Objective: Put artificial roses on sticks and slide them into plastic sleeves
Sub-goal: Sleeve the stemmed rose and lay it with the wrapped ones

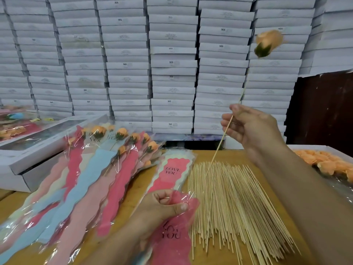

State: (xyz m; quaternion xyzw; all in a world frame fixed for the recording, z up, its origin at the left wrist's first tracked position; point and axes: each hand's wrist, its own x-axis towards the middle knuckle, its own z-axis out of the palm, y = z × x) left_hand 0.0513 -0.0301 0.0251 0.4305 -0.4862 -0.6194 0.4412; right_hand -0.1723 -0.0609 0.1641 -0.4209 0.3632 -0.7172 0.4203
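My right hand (250,129) pinches a thin wooden stick (219,145) raised over the table, with an orange artificial rose (267,44) on its upper tip, blurred. The stick's lower end hangs above the loose pile of sticks (235,203). My left hand (162,209) grips the clear edge of a pink "LOVE YOU" plastic sleeve (172,240) near the table's front. Another pink sleeve (172,175) lies on a stack just behind it.
Several filled sleeves with orange roses (107,150) fan out on the left of the wooden table (267,159). A box of loose orange rose heads (328,163) sits at the right. Stacked white boxes (172,64) form a wall behind; an open box (44,142) stands left.
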